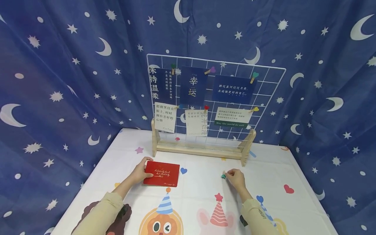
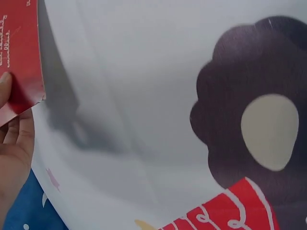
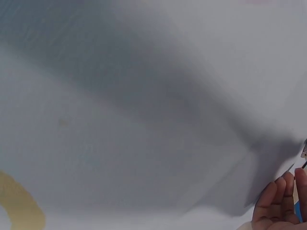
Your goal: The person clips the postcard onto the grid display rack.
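Fingers (image 1: 143, 172) of the left hand (image 1: 138, 174) are pinching the near left edge of the red card (image 1: 162, 173), thumb on top, as the left wrist view is showing at the upper left of its frame. That card is lying flat on the bench (image 1: 293, 169), left of centre in the head view, just in front of the wooden stand of the wire grid (image 1: 273, 98). At the lower centre-right, the right hand (image 1: 236, 179) is curling its fingertips round a small green clip (image 1: 223, 176) that is resting on the bench cloth. Judging by its look, the card is thin, light and fairly stiff, with a smooth face that is likely slipping easily; lifting it by an edge or corner seems best, since a flat card is giving little else to grip. The clip looks tiny and light, best taken by its two sides.
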Demonstrator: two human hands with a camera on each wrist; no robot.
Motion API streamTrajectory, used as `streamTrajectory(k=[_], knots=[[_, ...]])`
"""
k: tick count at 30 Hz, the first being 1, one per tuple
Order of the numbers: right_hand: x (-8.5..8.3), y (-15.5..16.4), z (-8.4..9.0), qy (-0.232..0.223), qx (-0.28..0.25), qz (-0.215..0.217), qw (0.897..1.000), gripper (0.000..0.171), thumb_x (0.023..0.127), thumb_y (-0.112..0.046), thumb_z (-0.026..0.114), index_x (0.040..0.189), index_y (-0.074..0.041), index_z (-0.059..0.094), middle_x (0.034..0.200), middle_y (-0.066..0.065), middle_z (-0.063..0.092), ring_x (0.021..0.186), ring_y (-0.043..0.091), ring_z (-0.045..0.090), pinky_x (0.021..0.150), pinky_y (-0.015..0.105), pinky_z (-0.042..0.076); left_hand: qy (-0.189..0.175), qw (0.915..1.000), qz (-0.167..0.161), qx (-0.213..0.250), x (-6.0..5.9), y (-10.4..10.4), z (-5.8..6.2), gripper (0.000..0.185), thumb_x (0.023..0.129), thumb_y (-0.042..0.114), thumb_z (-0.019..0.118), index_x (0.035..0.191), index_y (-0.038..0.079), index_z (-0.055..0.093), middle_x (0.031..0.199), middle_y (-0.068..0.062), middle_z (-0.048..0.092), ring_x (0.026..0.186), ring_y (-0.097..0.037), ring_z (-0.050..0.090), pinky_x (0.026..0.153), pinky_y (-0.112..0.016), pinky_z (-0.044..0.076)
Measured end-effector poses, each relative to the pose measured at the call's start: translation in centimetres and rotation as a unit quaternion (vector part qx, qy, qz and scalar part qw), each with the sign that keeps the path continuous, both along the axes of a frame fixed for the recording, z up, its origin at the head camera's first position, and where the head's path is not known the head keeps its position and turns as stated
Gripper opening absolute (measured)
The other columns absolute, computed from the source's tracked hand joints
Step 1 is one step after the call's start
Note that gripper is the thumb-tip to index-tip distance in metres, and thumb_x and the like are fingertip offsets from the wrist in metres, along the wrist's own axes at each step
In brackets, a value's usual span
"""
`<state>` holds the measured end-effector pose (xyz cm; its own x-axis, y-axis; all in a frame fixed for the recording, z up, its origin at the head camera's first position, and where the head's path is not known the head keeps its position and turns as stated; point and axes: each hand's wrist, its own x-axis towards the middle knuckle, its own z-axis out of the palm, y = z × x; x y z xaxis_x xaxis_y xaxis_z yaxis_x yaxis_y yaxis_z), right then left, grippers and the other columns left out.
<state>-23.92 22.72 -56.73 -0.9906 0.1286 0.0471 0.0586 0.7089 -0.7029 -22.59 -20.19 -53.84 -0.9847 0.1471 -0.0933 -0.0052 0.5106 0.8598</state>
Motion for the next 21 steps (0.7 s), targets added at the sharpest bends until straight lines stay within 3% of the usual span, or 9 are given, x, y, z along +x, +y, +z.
streamTrajectory(k=[7, 21], knots=[[0.0, -0.3, 0.2, -0.007, 0.008, -0.001, 1.000, 0.019, 0.083, -0.010, 0.067, 0.084, 0.009, 0.065, 0.070, 0.013, 0.062, 0.063, 0.017, 0.053, 0.056, 0.024, 0.042, -0.005, 0.9993, 0.035, 0.013, -0.2, 0.3, -0.4, 0.047, 0.078, -0.006, 0.069, 0.120, -0.016, 0.049, 0.095, -0.028, 0.068, 0.078, -0.026, 0.069, 0.072, -0.035, 0.058], [-0.1, -1.2, 0.4, -0.022, 0.031, -0.026, 0.999, 0.026, 0.083, -0.018, 0.069, 0.069, 0.001, 0.059, 0.063, 0.008, 0.057, 0.059, 0.016, 0.048, 0.053, 0.024, 0.040, 0.002, 0.9965, 0.055, 0.062, -0.2, 0.7, -0.9, 0.039, 0.081, -0.004, 0.068, 0.114, -0.019, 0.052, 0.098, -0.031, 0.067, 0.080, -0.027, 0.070, 0.071, -0.032, 0.058]])
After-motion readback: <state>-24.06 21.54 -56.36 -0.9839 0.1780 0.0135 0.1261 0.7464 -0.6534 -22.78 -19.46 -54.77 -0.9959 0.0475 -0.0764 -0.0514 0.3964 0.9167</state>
